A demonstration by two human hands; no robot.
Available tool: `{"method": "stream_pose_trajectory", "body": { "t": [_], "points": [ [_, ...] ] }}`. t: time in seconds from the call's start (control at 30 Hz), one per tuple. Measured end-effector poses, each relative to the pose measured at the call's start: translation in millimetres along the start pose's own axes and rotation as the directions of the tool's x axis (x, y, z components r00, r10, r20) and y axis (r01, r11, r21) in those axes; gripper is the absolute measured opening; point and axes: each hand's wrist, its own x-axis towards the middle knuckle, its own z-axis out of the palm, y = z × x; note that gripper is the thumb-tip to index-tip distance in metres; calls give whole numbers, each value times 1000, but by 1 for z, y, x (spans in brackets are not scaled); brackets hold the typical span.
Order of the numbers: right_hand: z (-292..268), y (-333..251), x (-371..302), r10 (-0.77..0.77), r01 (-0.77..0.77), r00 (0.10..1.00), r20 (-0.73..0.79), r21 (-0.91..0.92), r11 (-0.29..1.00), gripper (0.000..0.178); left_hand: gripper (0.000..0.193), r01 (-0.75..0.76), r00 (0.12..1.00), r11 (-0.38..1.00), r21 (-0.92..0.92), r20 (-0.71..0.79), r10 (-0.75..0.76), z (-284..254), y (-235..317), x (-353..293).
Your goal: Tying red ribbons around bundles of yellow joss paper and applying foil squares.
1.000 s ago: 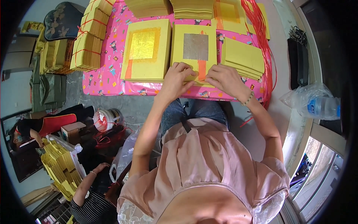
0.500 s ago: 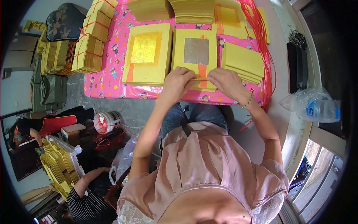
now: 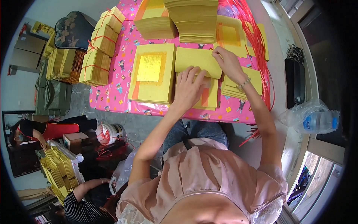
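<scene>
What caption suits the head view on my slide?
Bare left hand on a folded yellow paper sheet, right hand at its edge, above a pink patterned tablecloth.

Pink glossy plastic tablecloth w/ small cartoon figures (image 3: 112, 100): one white printed letter legible, off to left of L hand (image 3: 189, 88); small yellow square w/ a mark sits toward the body from R hand (image 3: 228, 64), too tiny to read for sure. Clear plastic bottle (image 3: 321, 122) w/ blue caps & blue label (image 3: 307, 122), well to right of R hand, nearer body: pale print on label, illegible. White round plastic bucket (image 3: 107, 135), well left of L hand, nearer body: dark print on side, unreadable.
</scene>
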Motion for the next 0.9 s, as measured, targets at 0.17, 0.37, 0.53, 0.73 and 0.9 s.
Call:
{"method": "stream_pose_trajectory", "body": {
  "t": [0.17,0.37,0.53,0.73,0.9],
  "points": [
    [11,24,30,19,-19,1000,-14,-19,1000,24,65,18,998,995,93,58,-24,16,-8,8],
    [29,26,52,-11,20,999,49,-198,980,29,69,43,994,994,104,95,-53,28,-15,11],
    [50,27,58,-10,26,973,229,-65,998,31,71,45,995,991,128,86,-57,34,-17,11],
    [54,26,58,13,11,967,253,-94,996,30,69,64,993,992,110,92,-74,38,-17,8],
    [53,24,58,0,19,972,235,-76,997,27,68,69,994,994,80,73,-75,37,-16,8]
  ]
}}
